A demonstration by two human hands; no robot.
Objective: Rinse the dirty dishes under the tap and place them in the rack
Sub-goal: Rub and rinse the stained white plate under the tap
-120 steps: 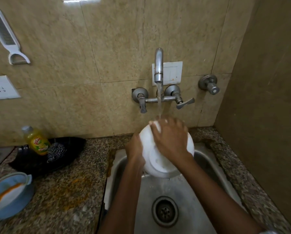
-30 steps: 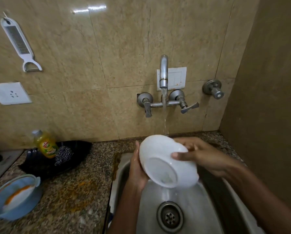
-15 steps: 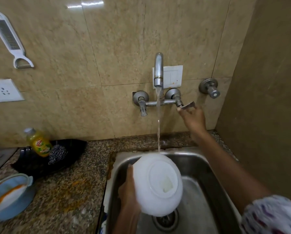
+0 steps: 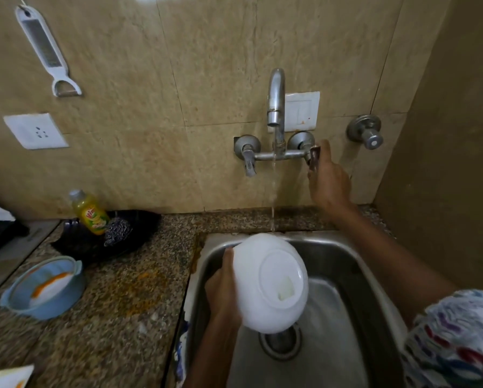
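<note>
A white bowl [image 4: 271, 284] is held by the left hand [image 4: 223, 292] over the steel sink [image 4: 355, 264], base turned up toward the camera, with the fingers wrapped round its left rim and hidden behind it. The right hand [image 4: 328, 182] is raised well above and to the right of the left one, apart from it, and its thumb and fingers are closed on the right tap lever [image 4: 313, 158]. A patterned sleeve [image 4: 458, 340] is seen on the right arm at the lower right.

A thin stream of water [image 4: 273, 197] is let fall from the tap spout [image 4: 275, 102], just left of the right hand, and the far rim of the bowl is met by it. The sink drain [image 4: 281, 341] lies directly below the bowl, partly covered by it. The left tap lever [image 4: 248, 163] hangs down on the other side of the spout, and a separate wall valve [image 4: 367, 133] is mounted to the right of the right hand.

To the left of the left hand, on the speckled granite counter [image 4: 117, 317], a black tray [image 4: 122, 233] is set against the wall with a yellow dish-soap bottle [image 4: 90, 214] and a steel scourer [image 4: 117, 231] on it. Nearer, a blue bowl [image 4: 44, 287] stands with orange residue inside. On the wall above, a white grater [image 4: 45, 51] is hung and a socket plate [image 4: 36, 131] is fixed.
</note>
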